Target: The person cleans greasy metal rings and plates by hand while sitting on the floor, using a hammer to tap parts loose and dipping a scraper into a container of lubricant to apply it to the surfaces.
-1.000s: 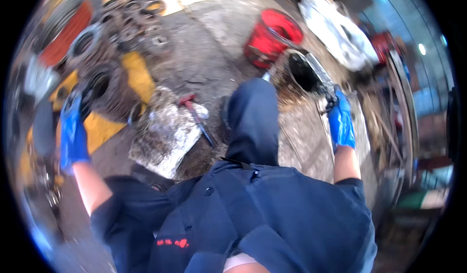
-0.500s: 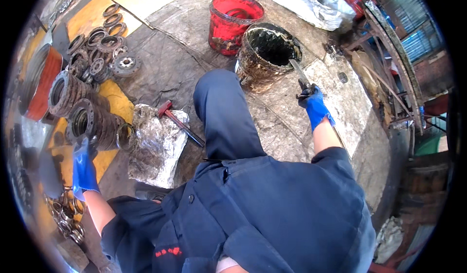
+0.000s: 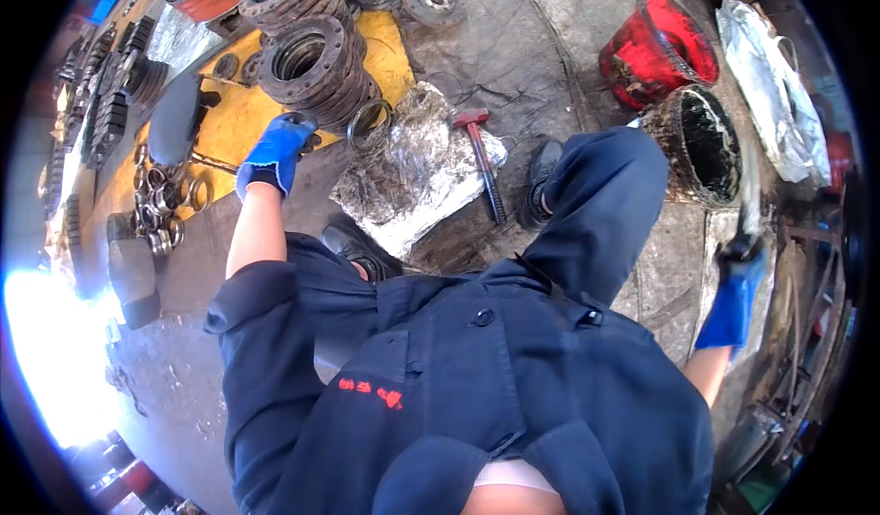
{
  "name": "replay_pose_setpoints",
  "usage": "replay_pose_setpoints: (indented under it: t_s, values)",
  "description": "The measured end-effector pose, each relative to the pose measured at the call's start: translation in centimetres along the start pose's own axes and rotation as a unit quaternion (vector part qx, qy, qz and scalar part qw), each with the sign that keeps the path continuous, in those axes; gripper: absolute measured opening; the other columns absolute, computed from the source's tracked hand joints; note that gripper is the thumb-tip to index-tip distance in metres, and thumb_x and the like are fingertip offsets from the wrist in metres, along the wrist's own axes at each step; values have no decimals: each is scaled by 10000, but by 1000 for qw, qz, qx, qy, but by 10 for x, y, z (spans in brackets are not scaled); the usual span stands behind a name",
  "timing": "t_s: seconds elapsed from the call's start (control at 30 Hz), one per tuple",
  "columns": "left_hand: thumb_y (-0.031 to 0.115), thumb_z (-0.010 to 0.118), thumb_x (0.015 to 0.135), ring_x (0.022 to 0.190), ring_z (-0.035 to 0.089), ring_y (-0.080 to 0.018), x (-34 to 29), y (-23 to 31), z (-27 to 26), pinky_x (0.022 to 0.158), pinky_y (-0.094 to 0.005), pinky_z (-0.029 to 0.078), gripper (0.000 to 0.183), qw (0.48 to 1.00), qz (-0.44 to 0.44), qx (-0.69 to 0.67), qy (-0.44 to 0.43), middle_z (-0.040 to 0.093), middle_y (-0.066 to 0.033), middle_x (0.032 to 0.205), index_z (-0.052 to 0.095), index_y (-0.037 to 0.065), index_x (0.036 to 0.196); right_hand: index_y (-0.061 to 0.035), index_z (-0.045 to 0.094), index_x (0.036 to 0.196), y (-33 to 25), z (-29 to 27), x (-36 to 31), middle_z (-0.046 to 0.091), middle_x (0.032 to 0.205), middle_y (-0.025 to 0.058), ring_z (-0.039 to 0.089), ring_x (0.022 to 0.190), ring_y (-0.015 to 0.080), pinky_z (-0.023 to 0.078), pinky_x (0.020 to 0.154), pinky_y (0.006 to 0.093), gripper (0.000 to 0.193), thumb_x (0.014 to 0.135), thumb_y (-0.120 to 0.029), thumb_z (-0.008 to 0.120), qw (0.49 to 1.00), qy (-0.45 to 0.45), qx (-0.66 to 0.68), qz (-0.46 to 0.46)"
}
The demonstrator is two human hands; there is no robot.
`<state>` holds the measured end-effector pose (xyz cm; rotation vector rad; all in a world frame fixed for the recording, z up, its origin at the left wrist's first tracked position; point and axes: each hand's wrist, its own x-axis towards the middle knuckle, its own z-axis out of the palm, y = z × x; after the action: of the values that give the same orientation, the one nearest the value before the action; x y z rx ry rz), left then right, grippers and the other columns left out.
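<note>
My left hand [image 3: 278,151], in a blue glove with dark, soiled fingertips, is low beside a stack of rusty flanged rings [image 3: 321,70]. Its fingers look loosely bent and apart, with no object visible in them; whether they touch the stack I cannot tell. My right hand [image 3: 739,272], gloved the same way, is closed round the dark handle of a flat-bladed tool [image 3: 751,189], blurred by motion. That blade points up past the right side of a grimy bucket [image 3: 678,143] with a dark inside. A single thin ring [image 3: 369,126] leans by the stack.
A red-headed hammer [image 3: 473,119] lies by a crumpled silvery sheet [image 3: 403,180] between my feet. Behind the grimy bucket stands a red bucket [image 3: 632,56], with a white sack [image 3: 770,84] to its right. Small metal rings [image 3: 160,194] lie left of my left hand.
My view has swung, so the stack and buckets sit elsewhere in it. The tool's blade has left the bucket's mouth and is now outside, to its right. My left hand stays by the stack.
</note>
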<state>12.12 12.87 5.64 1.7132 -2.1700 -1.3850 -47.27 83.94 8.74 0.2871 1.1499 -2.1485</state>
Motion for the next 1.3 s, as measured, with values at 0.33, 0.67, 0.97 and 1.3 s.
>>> replay_pose_setpoints:
  t_s: [0.33,0.67,0.97,1.3]
  values:
    - [283,724,833,834,708,-247,91,-111,96,752,-361,542,281,997,28,72,11,745,-142,894,744,45,979,-85,583,1106,141,423,53,567,810,-19,501,632,93,503,640,309,264,995,-323,599,930,-311,-13,195]
    - [295,749,848,901,650,-244,196,-273,135,768,-373,528,477,950,-10,-307,-62,687,-102,1034,613,14,1209,-63,564,1251,271,484,70,608,803,-12,537,620,68,451,541,215,360,1009,-329,582,956,-155,-37,247]
    - [138,567,946,896,619,-230,216,-223,213,767,-363,547,223,787,-197,-585,-17,683,-110,1010,650,62,1138,3,374,1491,264,458,88,617,811,-18,534,622,43,461,540,190,629,1011,-342,589,953,-154,-3,262]
    - [282,666,893,918,661,-272,165,-130,184,796,-350,536,389,996,67,48,44,720,-122,998,686,27,1187,-42,622,1232,266,447,94,682,1033,113,658,775,200,528,604,316,355,949,-255,649,952,-222,-2,211]
